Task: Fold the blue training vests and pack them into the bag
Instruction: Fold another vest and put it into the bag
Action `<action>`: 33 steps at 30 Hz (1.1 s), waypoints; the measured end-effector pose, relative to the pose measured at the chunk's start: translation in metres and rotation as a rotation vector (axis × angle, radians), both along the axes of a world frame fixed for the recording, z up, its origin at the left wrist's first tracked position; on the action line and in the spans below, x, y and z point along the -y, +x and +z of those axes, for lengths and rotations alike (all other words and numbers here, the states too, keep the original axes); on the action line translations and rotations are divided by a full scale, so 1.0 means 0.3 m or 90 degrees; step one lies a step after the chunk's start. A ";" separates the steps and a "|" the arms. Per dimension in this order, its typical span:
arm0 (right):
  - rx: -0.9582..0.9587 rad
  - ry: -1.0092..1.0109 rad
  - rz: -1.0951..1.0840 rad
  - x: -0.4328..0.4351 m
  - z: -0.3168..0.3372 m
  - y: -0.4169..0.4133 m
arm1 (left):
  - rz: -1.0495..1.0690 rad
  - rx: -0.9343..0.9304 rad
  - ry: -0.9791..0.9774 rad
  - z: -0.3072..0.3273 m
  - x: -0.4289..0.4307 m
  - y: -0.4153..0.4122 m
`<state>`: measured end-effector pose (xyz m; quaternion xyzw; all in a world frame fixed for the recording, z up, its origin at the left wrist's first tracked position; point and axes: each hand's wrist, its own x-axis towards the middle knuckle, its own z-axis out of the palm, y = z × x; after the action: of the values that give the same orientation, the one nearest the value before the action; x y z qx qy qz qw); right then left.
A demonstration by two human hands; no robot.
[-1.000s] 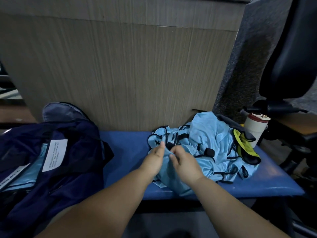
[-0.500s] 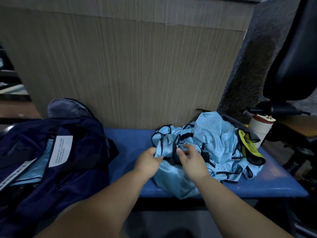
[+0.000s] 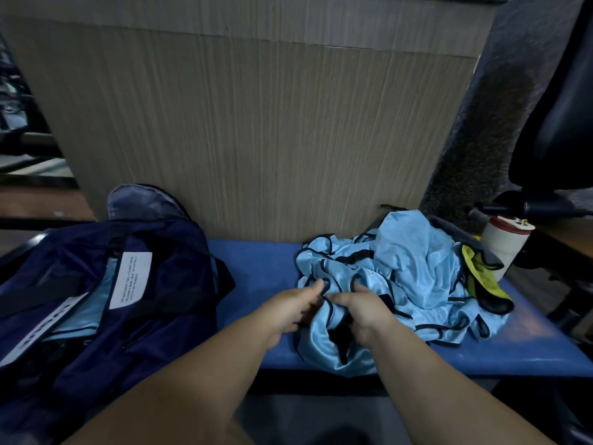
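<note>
**Both hands have pulled back toward the front edge, bunching one vest**

Half a second ago the right hand (image 3: 364,311) lay spread over the cloth. Now its fingers curl down into a fold of the vest (image 3: 324,345) and grip it. The left hand (image 3: 287,311) has its thumb raised, and its fingers pinch the same vest's black-trimmed edge just beside the right hand.

That vest is crumpled with no clear shape. Its length runs from the hands toward the viewer, and its lower end hangs over the front edge of the blue bench (image 3: 256,268). Behind it, the pile of blue vests (image 3: 417,268) spreads sideways along the right half of the bench. A yellow vest (image 3: 481,281) lies against the pile's right side, and a white bottle (image 3: 503,242) with a red-rimmed cap stands just beyond it.

The navy bag (image 3: 167,284) sits open at the left end of the bench, with light blue fabric showing inside. A white label (image 3: 130,279) on it carries lines of small black print that cannot be read. A white strip (image 3: 48,329) lower down bears large blurred characters.

Bare bench shows between the bag and the pile. A wood-grain panel (image 3: 256,123) closes off the back of the bench, and a dark office chair (image 3: 558,123) stands at the right.
</note>
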<state>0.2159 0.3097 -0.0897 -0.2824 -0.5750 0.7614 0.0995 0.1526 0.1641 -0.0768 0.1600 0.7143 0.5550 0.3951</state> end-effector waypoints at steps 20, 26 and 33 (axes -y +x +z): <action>-0.134 0.372 0.020 0.132 0.170 0.058 | 0.212 0.030 0.295 0.165 -0.024 0.006; -0.149 0.409 -0.037 0.122 0.213 0.053 | 0.207 0.034 0.323 0.203 -0.002 0.006; -0.150 0.368 -0.082 0.105 0.227 0.052 | 0.120 0.068 0.369 0.259 0.017 0.012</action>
<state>0.2314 0.2781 -0.0215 -0.1882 -0.7330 0.5862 0.2893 0.1561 0.1591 0.0009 0.1701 0.5161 0.7774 0.3168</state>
